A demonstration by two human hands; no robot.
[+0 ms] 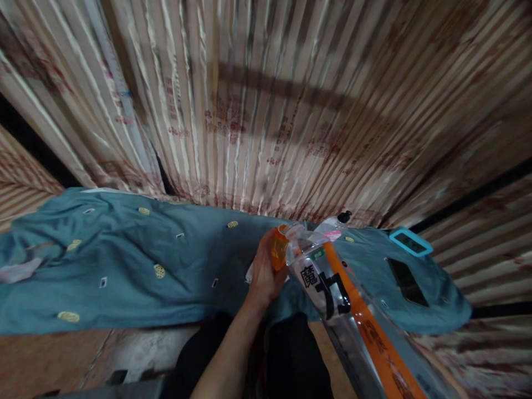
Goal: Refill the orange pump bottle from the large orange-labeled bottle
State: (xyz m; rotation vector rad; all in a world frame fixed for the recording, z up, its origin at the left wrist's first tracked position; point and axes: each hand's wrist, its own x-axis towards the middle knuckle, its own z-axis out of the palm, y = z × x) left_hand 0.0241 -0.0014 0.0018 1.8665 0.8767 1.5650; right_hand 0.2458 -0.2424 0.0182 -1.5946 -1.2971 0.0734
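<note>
My left hand [266,271] is wrapped round a small orange see-through container [279,249]. Just right of it, a large clear plastic bottle [332,293] with an orange stripe and big black characters is held up at a tilt, its neck against or very close to the orange container. A strip of my right arm [443,368] shows beside the bottle at the lower right; the bottle hides the right hand's fingers. Something white lies partly hidden behind my left hand. Behind the bottle's neck is a clear bottle with a black cap [344,216].
A teal patterned cloth [124,260] covers the long surface before me. On its right part lie a dark phone [407,282] and a blue-framed digital clock [410,242]. Pleated curtains [257,111] hang close behind. A pinkish-white item [20,271] lies at far left.
</note>
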